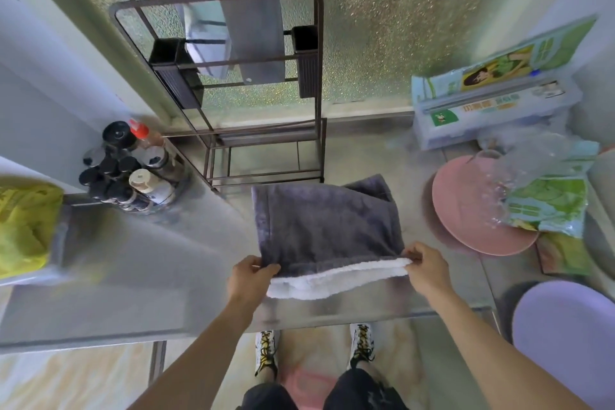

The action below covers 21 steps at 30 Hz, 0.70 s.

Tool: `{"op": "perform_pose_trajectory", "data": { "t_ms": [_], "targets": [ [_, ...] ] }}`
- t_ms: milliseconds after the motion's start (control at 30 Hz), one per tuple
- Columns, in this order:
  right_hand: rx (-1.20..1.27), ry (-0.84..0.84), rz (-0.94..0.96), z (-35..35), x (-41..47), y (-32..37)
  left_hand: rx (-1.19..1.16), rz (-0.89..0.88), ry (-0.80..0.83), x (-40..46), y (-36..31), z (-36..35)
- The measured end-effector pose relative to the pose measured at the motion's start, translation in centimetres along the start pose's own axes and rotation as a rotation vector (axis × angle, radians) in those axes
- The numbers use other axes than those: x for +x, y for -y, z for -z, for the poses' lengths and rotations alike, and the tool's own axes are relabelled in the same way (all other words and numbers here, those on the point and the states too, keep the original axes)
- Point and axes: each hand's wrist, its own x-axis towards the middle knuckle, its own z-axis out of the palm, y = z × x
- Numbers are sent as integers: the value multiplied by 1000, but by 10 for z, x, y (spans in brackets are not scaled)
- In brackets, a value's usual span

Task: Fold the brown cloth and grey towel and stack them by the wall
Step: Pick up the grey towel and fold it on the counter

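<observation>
Head view, near to far. Person standing at the bench edge, shoes and dark shorts visible below it. Left hand pinching the near-left corner of the grey towel, thumb on top, fingers curled under. Right hand pinching the near-right corner the same way. Near edge of the towel is lifted slightly off the bench, showing a white underside along that edge. Rest of the towel lies flat on the steel surface, grey side up, far-right corner turned over a bit. Towel sits mid-bench, just in front of the metal rack, not touching the wall. Brown cloth: can't spot it.

Right of the towel: pink plate with a clear plastic bag lying partly over it. Lilac plate at near right. Left side: yellow-green cloth at the frame edge, cluster of spice bottles further back. Rack stands against the frosted glass wall, holds a cleaver and other knives hanging blade down. Far right by the wall: cling-wrap box, lid open.
</observation>
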Motion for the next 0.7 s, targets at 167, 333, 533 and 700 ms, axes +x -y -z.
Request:
{"op": "perform_pose_trajectory", "data": {
  "t_ms": [167,333,533,700],
  "targets": [
    [-52,14,-5,4,-15,-15,79,84,103,-12,16,5],
    [37,-39,-32,7,-12,-13,200,33,124,-10,9,14],
    [136,-62,48,28,55,60,-70,-85,-37,40,-65,30],
    [159,24,-9,4,108,95,-192,111,-51,104,-90,21]
  ]
}}
